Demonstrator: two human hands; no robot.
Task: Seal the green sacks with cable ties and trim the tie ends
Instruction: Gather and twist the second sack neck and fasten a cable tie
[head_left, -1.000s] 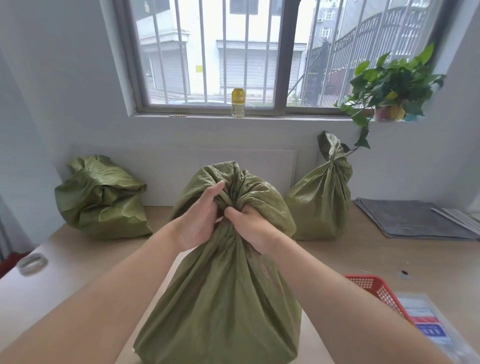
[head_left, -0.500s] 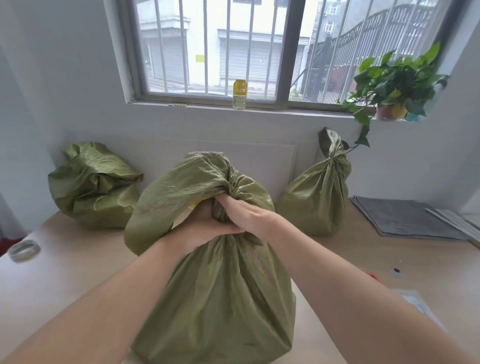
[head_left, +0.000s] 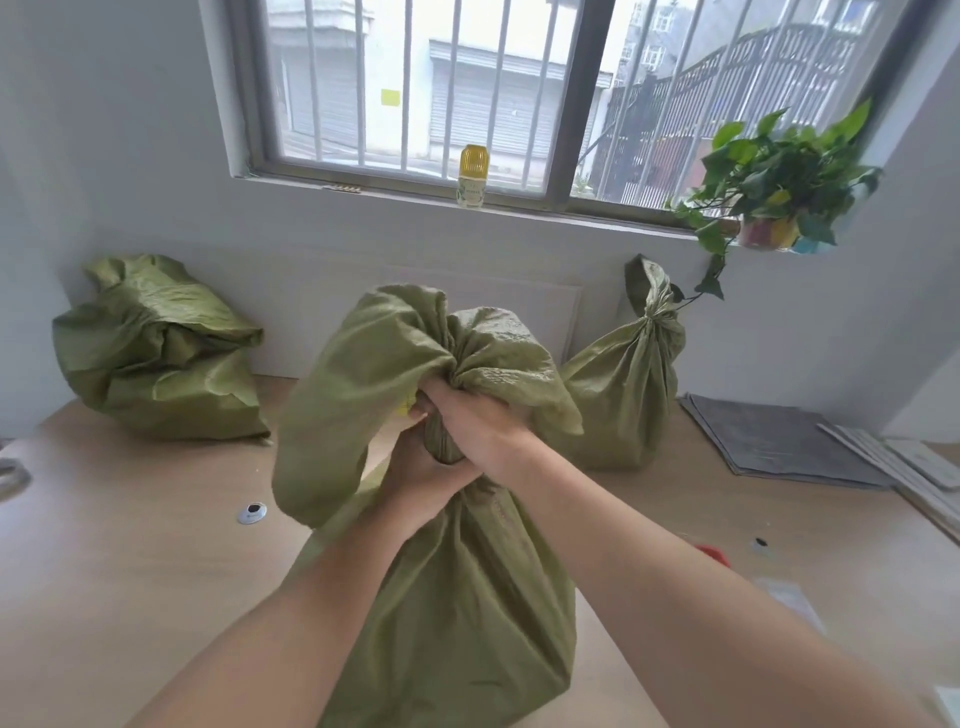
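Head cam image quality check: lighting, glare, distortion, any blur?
Head view: soft daylight from the barred window, blown out at its top; no hard shadows or glare on the table. Wide-angle bending shows in the window frame and wall edges. The middle sack and both hands, left hand and right hand, are fairly sharp; the frame's edges, like the items at far right, go soft.

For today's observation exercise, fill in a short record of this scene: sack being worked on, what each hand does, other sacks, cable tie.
sack in hand: middle sack, upright on the table
left hand: grips the gathered neck, lower
right hand: grips the neck, above the left
other sacks: left sack slumped, untied; right sack neck cinched
cable tie: none visible
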